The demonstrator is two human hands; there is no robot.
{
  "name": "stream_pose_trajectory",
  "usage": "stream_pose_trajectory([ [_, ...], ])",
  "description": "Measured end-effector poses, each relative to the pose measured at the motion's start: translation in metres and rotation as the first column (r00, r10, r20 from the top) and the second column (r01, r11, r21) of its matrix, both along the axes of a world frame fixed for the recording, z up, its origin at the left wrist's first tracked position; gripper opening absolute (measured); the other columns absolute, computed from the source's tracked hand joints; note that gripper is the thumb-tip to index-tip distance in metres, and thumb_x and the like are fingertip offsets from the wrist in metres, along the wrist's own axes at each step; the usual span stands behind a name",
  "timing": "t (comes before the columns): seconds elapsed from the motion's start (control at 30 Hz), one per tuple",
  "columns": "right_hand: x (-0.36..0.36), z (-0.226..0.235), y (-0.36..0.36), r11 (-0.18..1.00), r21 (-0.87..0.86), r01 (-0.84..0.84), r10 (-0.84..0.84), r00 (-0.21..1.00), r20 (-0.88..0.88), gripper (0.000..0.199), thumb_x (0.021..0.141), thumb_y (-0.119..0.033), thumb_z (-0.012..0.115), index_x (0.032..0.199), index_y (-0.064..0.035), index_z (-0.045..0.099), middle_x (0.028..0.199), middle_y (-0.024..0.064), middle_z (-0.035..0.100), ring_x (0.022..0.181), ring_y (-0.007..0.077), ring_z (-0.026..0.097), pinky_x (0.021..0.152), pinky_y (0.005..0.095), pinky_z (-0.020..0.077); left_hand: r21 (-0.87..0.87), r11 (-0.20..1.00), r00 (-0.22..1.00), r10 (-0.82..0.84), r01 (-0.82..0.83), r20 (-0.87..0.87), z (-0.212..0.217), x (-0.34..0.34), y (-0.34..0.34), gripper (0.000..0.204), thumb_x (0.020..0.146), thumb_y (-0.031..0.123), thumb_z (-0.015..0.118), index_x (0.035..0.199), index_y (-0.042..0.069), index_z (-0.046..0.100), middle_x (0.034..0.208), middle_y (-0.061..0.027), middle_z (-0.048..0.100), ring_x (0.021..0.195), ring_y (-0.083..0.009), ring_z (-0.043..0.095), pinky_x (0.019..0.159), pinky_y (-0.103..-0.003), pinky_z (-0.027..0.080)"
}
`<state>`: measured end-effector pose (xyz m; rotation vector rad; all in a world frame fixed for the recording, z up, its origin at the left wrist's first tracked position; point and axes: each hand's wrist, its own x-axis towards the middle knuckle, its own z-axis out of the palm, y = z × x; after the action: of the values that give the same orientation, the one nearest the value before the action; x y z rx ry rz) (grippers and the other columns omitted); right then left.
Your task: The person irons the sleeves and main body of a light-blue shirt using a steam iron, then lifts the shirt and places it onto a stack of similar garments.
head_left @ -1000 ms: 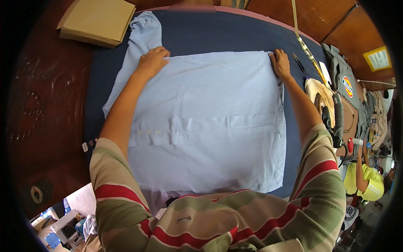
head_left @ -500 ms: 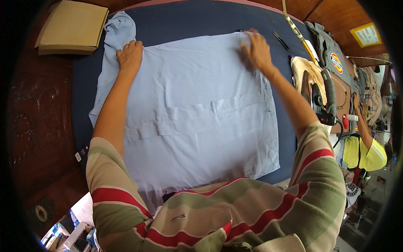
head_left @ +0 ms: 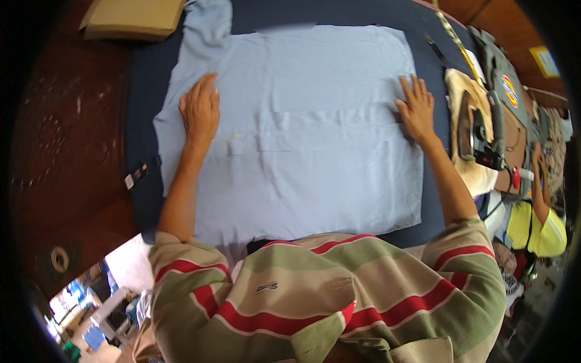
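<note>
A light blue shirt (head_left: 315, 133) lies spread out in front of me, its sleeve (head_left: 207, 24) bunched at the far left. Soft creases run across its middle. My left hand (head_left: 201, 114) rests flat on the left part of the cloth, fingers stretched forward. Over at the right edge of the shirt, my right hand (head_left: 416, 110) lies palm down with its fingers a little apart. Neither hand grips anything. The near edge of the shirt reaches my striped polo.
Under the shirt is a dark blue padded surface (head_left: 142, 91). An iron (head_left: 484, 133) stands at the right on a scorched pale cloth (head_left: 455, 97). Far left sits a cardboard box (head_left: 133, 18). Dark pen-like tools (head_left: 434, 46) lie far right; a person in yellow (head_left: 535, 227) is beyond.
Both hands have come back toward me along the shirt; the right one has left the far edge and now lies flat. The view has shifted, so everything sits farther right and higher.
</note>
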<state>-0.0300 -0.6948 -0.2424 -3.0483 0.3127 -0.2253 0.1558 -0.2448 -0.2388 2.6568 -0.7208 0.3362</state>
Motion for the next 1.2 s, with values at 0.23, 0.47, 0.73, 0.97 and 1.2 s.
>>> stream_pose_trajectory([
  [0.23, -0.031, -0.001, 0.004, 0.980, -0.124, -0.156, 0.139, 0.980, -0.141, 0.068, 0.085, -0.057, 0.044, 0.142, -0.0229, 0.033, 0.150, 0.0102, 0.023, 0.139, 0.0344, 0.016, 0.108, 0.0571, 0.0095, 0.307, 0.936, 0.957, 0.232, -0.171, -0.175, -0.016, -0.071, 0.099, 0.049, 0.096, 0.030, 0.033, 0.144, 0.023, 0.029, 0.151, -0.0032, 0.022, 0.140, -0.0242, 0.017, 0.107, -0.054, 0.016],
  [0.47, -0.030, 0.011, -0.023, 0.981, 0.164, -0.105, 0.136, 0.973, -0.187, 0.065, 0.085, -0.052, 0.048, 0.141, -0.0205, 0.037, 0.149, 0.0118, 0.027, 0.138, 0.0330, 0.019, 0.108, 0.0571, 0.0109, 0.357, 0.897, 0.934, 0.329, -0.262, -0.141, -0.005, -0.043, 0.097, 0.051, 0.096, 0.038, 0.035, 0.143, 0.021, 0.030, 0.150, -0.0032, 0.025, 0.139, -0.0245, 0.021, 0.105, -0.056, 0.019],
  [0.73, -0.075, 0.099, -0.215, 0.775, -0.497, 0.390, -0.261, 0.914, 0.310, 0.061, 0.081, -0.031, 0.064, 0.128, 0.0012, 0.044, 0.116, 0.0227, 0.057, 0.104, 0.0386, 0.056, 0.090, 0.0423, 0.0422, 0.158, 0.858, 0.737, 0.503, -0.489, -0.452, 0.004, 0.086, 0.093, 0.043, 0.084, 0.036, 0.059, 0.116, 0.009, 0.058, 0.113, -0.0124, 0.060, 0.110, -0.0288, 0.055, 0.089, -0.045, 0.041],
  [0.97, -0.071, 0.108, -0.261, 0.694, 0.425, 0.582, -0.513, 0.813, -0.276, 0.040, 0.077, -0.034, 0.070, 0.096, -0.0037, 0.053, 0.064, 0.0072, 0.054, 0.050, 0.0185, 0.055, 0.046, 0.0340, 0.0466, -0.040, 0.909, 0.818, 0.353, -0.414, -0.455, -0.031, 0.113, 0.129, 0.017, 0.084, 0.020, 0.062, 0.099, 0.013, 0.061, 0.093, -0.0060, 0.063, 0.096, -0.0236, 0.060, 0.076, -0.038, 0.046],
  [1.2, -0.069, 0.109, -0.226, 0.763, 0.444, 0.469, -0.455, 0.878, -0.147, 0.033, 0.075, -0.031, 0.070, 0.087, -0.0052, 0.054, 0.056, 0.0003, 0.046, 0.040, 0.0110, 0.044, 0.038, 0.0280, 0.0363, 0.108, 0.915, 0.920, 0.377, -0.388, 0.109, -0.013, 0.069, 0.106, 0.025, 0.089, 0.023, 0.055, 0.114, 0.018, 0.056, 0.117, -0.0030, 0.057, 0.105, -0.0251, 0.054, 0.090, -0.044, 0.041],
])
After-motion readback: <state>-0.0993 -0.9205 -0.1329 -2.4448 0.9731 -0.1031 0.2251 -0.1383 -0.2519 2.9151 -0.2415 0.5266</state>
